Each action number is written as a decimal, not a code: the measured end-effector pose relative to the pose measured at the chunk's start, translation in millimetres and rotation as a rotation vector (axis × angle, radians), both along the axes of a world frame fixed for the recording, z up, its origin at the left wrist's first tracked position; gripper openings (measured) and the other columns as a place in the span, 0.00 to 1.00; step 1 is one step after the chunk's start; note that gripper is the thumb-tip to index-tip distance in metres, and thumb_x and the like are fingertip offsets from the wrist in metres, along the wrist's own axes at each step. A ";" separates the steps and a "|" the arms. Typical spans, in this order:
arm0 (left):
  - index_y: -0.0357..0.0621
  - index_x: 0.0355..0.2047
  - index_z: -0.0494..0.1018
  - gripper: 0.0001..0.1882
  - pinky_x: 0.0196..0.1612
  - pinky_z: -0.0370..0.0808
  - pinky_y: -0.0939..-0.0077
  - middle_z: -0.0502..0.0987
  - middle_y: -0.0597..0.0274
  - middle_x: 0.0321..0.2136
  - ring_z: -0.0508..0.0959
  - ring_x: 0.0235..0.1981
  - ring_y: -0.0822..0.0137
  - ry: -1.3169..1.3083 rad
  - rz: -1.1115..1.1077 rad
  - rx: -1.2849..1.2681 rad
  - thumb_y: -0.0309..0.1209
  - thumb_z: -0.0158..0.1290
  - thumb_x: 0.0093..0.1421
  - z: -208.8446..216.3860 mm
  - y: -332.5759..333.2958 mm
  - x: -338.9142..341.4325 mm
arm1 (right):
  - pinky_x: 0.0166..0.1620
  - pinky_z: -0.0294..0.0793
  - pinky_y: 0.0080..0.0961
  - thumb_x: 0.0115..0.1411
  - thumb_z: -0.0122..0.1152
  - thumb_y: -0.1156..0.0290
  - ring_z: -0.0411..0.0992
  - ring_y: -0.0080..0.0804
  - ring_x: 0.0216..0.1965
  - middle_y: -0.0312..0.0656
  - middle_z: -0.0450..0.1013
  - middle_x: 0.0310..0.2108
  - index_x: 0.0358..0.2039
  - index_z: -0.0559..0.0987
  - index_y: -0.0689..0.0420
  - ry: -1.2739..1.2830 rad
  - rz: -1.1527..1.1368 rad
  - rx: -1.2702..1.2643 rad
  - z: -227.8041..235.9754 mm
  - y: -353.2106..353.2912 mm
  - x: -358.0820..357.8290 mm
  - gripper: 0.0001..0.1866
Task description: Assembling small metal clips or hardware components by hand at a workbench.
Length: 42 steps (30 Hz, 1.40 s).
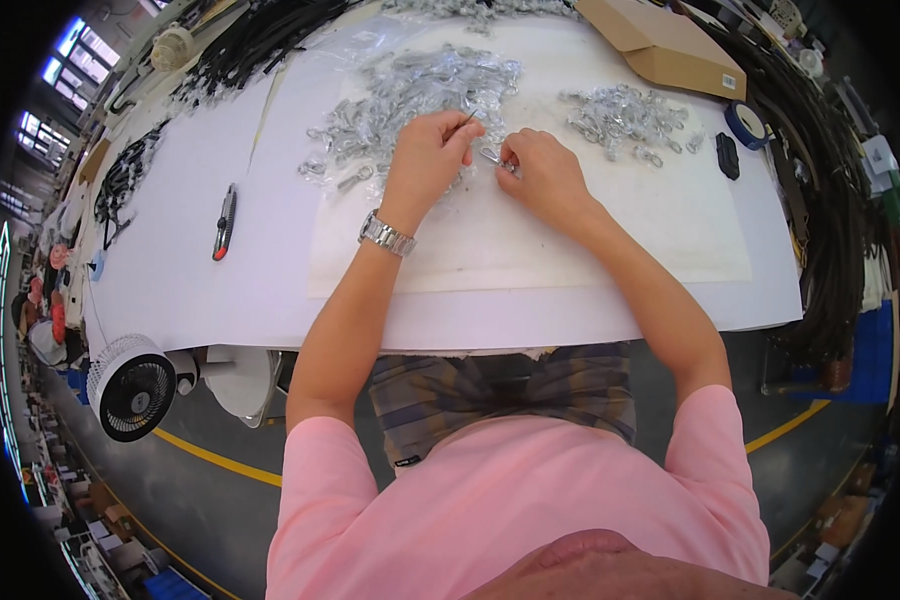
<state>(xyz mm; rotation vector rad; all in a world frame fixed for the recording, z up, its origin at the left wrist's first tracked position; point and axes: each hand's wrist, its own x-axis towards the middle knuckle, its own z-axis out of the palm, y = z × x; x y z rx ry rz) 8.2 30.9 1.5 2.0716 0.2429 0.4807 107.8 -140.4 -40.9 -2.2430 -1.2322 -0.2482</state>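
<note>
My left hand [432, 155] is closed, its thumb and fingertips pinching a thin dark pointed piece [469, 117] whose kind I cannot make out. Close by on the right, my right hand [543, 172] is closed on a small silver metal clasp [491, 156] that sticks out at its fingertips. Just beyond my left hand spreads a large pile of silver clasps in clear plastic wrappings [430, 82]. A smaller pile of similar wrapped clasps [625, 117] lies to the right of my right hand.
A red-and-black utility knife [225, 222] lies at the left. At the right are a cardboard box [667, 50], a tape roll [747, 124] and a small black object [727, 156]. Black cords [255, 45] and dark strips [825, 200] border the white table [530, 312]; a fan [137, 388] stands front left.
</note>
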 end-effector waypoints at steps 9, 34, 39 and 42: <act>0.39 0.45 0.82 0.15 0.42 0.77 0.69 0.85 0.56 0.36 0.82 0.36 0.63 -0.077 -0.033 0.229 0.35 0.62 0.62 -16.6 1.5 6.2 | 0.41 0.76 0.41 0.59 0.62 0.70 0.76 0.46 0.34 0.47 0.78 0.30 0.31 0.79 0.60 0.112 -0.013 0.074 3.4 -15.4 21.2 0.06; 0.41 0.32 0.79 0.15 0.16 0.52 0.83 0.64 0.78 0.14 0.60 0.13 0.83 0.003 0.064 -0.511 0.40 0.64 0.64 -0.9 -5.3 0.2 | 0.36 0.76 0.18 0.66 0.66 0.67 0.74 0.18 0.28 0.39 0.81 0.33 0.42 0.80 0.60 1.111 0.230 0.453 32.6 -20.7 20.2 0.10; 0.40 0.33 0.77 0.13 0.16 0.53 0.84 0.71 0.73 0.19 0.59 0.13 0.84 0.077 -0.153 -0.613 0.38 0.63 0.66 -3.5 -5.7 1.4 | 0.34 0.78 0.17 0.64 0.67 0.68 0.76 0.19 0.25 0.41 0.82 0.30 0.41 0.80 0.64 1.121 0.205 0.474 43.4 -24.7 17.6 0.12; 0.38 0.36 0.78 0.12 0.16 0.54 0.85 0.77 0.67 0.23 0.60 0.13 0.85 0.080 -0.209 -0.639 0.36 0.61 0.67 -9.9 -6.4 1.5 | 0.31 0.77 0.17 0.66 0.65 0.68 0.75 0.19 0.23 0.40 0.82 0.28 0.38 0.80 0.63 1.094 0.156 0.534 43.3 -22.6 13.7 0.10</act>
